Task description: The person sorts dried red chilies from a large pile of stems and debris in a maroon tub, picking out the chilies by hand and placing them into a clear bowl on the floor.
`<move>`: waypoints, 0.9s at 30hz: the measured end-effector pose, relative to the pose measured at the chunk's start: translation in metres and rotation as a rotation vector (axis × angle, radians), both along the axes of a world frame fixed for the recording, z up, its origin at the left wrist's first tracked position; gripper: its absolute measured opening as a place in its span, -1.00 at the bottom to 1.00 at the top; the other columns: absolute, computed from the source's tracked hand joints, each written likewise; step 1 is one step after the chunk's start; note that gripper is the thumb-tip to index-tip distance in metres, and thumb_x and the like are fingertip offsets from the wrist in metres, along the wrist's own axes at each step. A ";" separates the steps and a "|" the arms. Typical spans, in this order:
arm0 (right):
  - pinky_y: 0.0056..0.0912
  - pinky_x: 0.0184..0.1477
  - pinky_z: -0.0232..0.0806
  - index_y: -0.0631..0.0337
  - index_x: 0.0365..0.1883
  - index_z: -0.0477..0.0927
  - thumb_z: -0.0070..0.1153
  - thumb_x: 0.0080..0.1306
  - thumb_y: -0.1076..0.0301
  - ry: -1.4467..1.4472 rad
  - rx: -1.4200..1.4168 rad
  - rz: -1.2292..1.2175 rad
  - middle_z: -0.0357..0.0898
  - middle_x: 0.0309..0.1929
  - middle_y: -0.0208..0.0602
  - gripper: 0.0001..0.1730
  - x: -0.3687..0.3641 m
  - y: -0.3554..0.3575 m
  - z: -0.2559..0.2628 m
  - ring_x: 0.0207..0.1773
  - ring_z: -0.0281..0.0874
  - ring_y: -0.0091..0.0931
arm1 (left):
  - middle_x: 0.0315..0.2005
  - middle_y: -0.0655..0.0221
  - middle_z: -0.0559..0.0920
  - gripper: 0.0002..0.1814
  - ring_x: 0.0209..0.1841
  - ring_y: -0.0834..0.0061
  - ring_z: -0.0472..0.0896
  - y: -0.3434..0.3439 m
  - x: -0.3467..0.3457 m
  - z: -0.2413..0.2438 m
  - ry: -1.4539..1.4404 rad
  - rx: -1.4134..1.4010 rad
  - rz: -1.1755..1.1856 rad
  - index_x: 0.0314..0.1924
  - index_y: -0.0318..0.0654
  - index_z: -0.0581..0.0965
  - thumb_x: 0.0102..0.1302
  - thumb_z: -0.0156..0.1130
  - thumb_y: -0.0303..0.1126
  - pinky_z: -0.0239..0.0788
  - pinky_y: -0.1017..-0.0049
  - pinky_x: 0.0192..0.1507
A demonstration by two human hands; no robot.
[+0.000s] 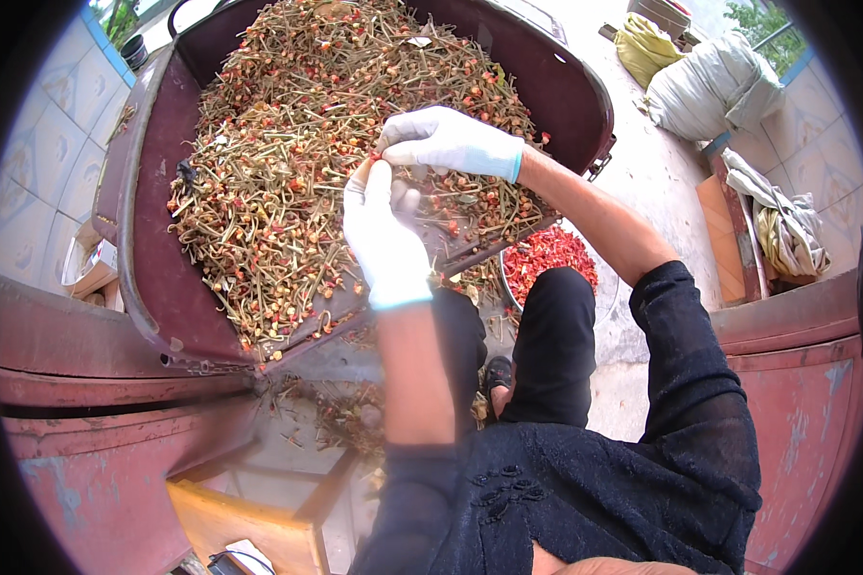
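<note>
A large heap of dried chili stems and caps [280,194] fills a dark red metal cart bed [154,280] in front of me. Over the heap, my left hand [385,230] and my right hand [449,144], both in white gloves, meet at the fingertips. A small red piece, perhaps of chili, is pinched between them; which hand bears it more I cannot tell. Below the cart's edge, beside my knee, a round metal basin [507,277] holds red chili pieces [550,259].
A wooden stool or frame [244,514] stands at the lower left. Stems litter the floor [345,417] under the cart. Full sacks [715,86] lie at the upper right, near folded sacks [791,230] on a shelf. Red metal doors [791,424] flank me.
</note>
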State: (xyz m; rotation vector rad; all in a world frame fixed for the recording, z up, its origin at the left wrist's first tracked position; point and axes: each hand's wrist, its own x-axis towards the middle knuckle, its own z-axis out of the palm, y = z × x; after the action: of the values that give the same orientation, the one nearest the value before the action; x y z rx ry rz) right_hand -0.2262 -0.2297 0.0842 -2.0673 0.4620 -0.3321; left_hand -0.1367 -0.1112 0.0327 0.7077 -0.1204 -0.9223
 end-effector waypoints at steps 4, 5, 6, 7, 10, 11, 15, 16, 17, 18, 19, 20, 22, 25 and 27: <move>-0.58 -0.27 0.36 0.17 -0.03 0.63 0.11 0.39 0.17 0.077 0.051 -0.021 0.61 -0.27 -0.52 -0.68 -0.002 0.011 0.017 -0.32 0.49 -0.70 | -0.40 0.51 0.52 -0.84 -0.42 0.69 0.41 0.004 0.007 -0.001 0.154 -0.041 -0.052 -0.04 -0.25 0.54 0.46 0.16 -0.38 0.32 0.64 -0.38; -0.57 -0.25 0.37 0.17 -0.01 0.63 0.11 0.39 0.17 0.119 0.087 -0.043 0.63 -0.24 -0.50 -0.68 -0.002 0.014 0.021 -0.32 0.49 -0.70 | -0.40 0.49 0.52 -0.84 -0.43 0.67 0.41 0.003 0.011 -0.003 0.288 -0.071 -0.073 -0.04 -0.25 0.54 0.47 0.14 -0.37 0.32 0.63 -0.38; -0.57 -0.22 0.39 0.15 0.01 0.63 0.12 0.40 0.18 0.096 0.077 -0.064 0.64 -0.20 -0.49 -0.68 -0.003 0.012 0.019 -0.31 0.50 -0.69 | -0.40 0.47 0.52 -0.83 -0.43 0.66 0.41 0.002 0.013 -0.005 0.420 -0.101 -0.097 -0.05 -0.26 0.54 0.48 0.12 -0.36 0.32 0.61 -0.38; -0.56 -0.19 0.40 0.14 0.03 0.63 0.13 0.40 0.19 0.074 0.068 -0.085 0.65 -0.16 -0.48 -0.68 -0.004 0.007 0.015 -0.29 0.51 -0.68 | -0.40 0.46 0.52 -0.83 -0.44 0.64 0.41 0.003 0.016 -0.009 0.508 -0.237 -0.200 -0.05 -0.27 0.54 0.48 0.11 -0.35 0.31 0.60 -0.38; -0.57 -0.13 0.42 0.11 0.06 0.64 0.15 0.42 0.22 -0.156 -0.466 -0.121 0.67 -0.07 -0.48 -0.69 -0.006 -0.017 -0.015 -0.25 0.55 -0.67 | -0.40 0.43 0.53 -0.80 -0.47 0.59 0.40 0.001 0.017 -0.013 0.720 -0.589 -0.492 -0.10 -0.29 0.58 0.49 0.05 -0.35 0.30 0.54 -0.38; -0.57 -0.11 0.42 0.10 0.07 0.64 0.15 0.42 0.23 -0.257 -0.731 -0.128 0.67 -0.05 -0.48 -0.70 -0.010 -0.026 -0.024 -0.24 0.56 -0.66 | -0.42 0.44 0.52 -0.81 -0.47 0.60 0.39 0.000 0.014 -0.009 0.721 -0.599 -0.500 -0.11 -0.29 0.56 0.49 0.06 -0.35 0.30 0.55 -0.39; -0.58 -0.08 0.42 0.16 0.04 0.65 0.16 0.44 0.22 -0.063 -0.176 -0.256 0.67 -0.09 -0.51 -0.70 -0.004 -0.004 -0.001 -0.09 0.56 -0.70 | -0.44 0.45 0.48 -0.81 -0.46 0.62 0.37 0.006 0.018 -0.009 0.676 -0.646 -0.492 -0.12 -0.33 0.54 0.46 0.09 -0.34 0.29 0.59 -0.42; -0.57 -0.09 0.41 0.18 0.04 0.65 0.16 0.44 0.25 -0.136 -0.072 -0.202 0.67 -0.12 -0.50 -0.71 -0.004 0.002 0.003 -0.06 0.54 -0.72 | -0.43 0.45 0.49 -0.80 -0.45 0.62 0.36 0.005 0.018 -0.009 0.660 -0.661 -0.499 -0.12 -0.34 0.54 0.46 0.09 -0.34 0.28 0.59 -0.41; -0.57 -0.08 0.41 0.17 0.05 0.65 0.16 0.44 0.27 -0.138 -0.038 -0.204 0.67 -0.12 -0.49 -0.71 -0.004 0.009 0.007 -0.06 0.54 -0.72 | -0.42 0.44 0.49 -0.81 -0.45 0.61 0.37 0.005 0.018 -0.009 0.689 -0.642 -0.493 -0.12 -0.34 0.53 0.46 0.09 -0.35 0.29 0.59 -0.41; -0.57 -0.07 0.42 0.17 0.06 0.64 0.15 0.44 0.29 -0.140 -0.005 -0.206 0.68 -0.11 -0.49 -0.71 -0.003 0.019 0.017 -0.05 0.54 -0.71 | -0.41 0.43 0.50 -0.81 -0.44 0.61 0.37 0.007 0.018 -0.006 0.718 -0.623 -0.486 -0.12 -0.34 0.53 0.45 0.10 -0.36 0.30 0.59 -0.41; -0.58 -0.06 0.42 0.17 0.07 0.64 0.15 0.44 0.30 -0.142 0.028 -0.208 0.68 -0.11 -0.48 -0.71 -0.002 0.025 0.022 -0.04 0.55 -0.71 | -0.39 0.42 0.51 -0.82 -0.44 0.61 0.37 0.007 0.018 -0.004 0.747 -0.604 -0.479 -0.11 -0.34 0.53 0.45 0.10 -0.37 0.30 0.59 -0.41; -0.57 -0.01 0.43 0.17 0.11 0.62 0.16 0.43 0.35 -0.166 -0.021 -0.140 0.67 -0.07 -0.45 -0.69 -0.001 0.020 0.019 0.01 0.55 -0.69 | -0.39 0.41 0.51 -0.83 -0.43 0.60 0.38 0.007 0.017 -0.003 0.703 -0.604 -0.482 -0.11 -0.34 0.52 0.44 0.10 -0.38 0.31 0.59 -0.40; -0.56 0.03 0.44 0.18 0.10 0.62 0.16 0.42 0.36 -0.214 0.029 -0.071 0.68 -0.07 -0.42 -0.70 -0.003 0.022 0.013 0.02 0.57 -0.68 | -0.38 0.40 0.53 -0.84 -0.42 0.60 0.41 0.005 0.015 -0.002 0.614 -0.603 -0.487 -0.10 -0.32 0.51 0.43 0.11 -0.39 0.34 0.59 -0.39; -0.50 0.06 0.45 0.20 -0.01 0.66 0.19 0.37 0.37 -0.203 -0.023 -0.060 0.68 -0.13 -0.37 -0.76 -0.005 0.022 0.012 -0.03 0.61 -0.62 | -0.36 0.40 0.54 -0.83 -0.38 0.58 0.46 0.003 0.012 -0.002 0.317 -0.372 -0.285 -0.08 -0.31 0.50 0.43 0.11 -0.38 0.37 0.59 -0.35; -0.44 0.06 0.44 0.19 -0.10 0.69 0.23 0.32 0.31 -0.217 -0.175 -0.097 0.69 -0.19 -0.34 -0.77 -0.007 0.019 0.008 -0.06 0.64 -0.54 | -0.31 0.38 0.57 -0.80 -0.31 0.57 0.53 0.005 0.006 -0.001 0.206 -0.234 -0.201 -0.07 -0.29 0.50 0.44 0.09 -0.32 0.41 0.58 -0.31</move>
State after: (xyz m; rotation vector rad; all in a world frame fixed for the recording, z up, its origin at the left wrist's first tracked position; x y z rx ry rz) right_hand -0.2328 -0.2111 0.0924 -2.1508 0.4140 -0.6676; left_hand -0.1308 -0.1063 0.0316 0.3855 -0.1163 -1.1469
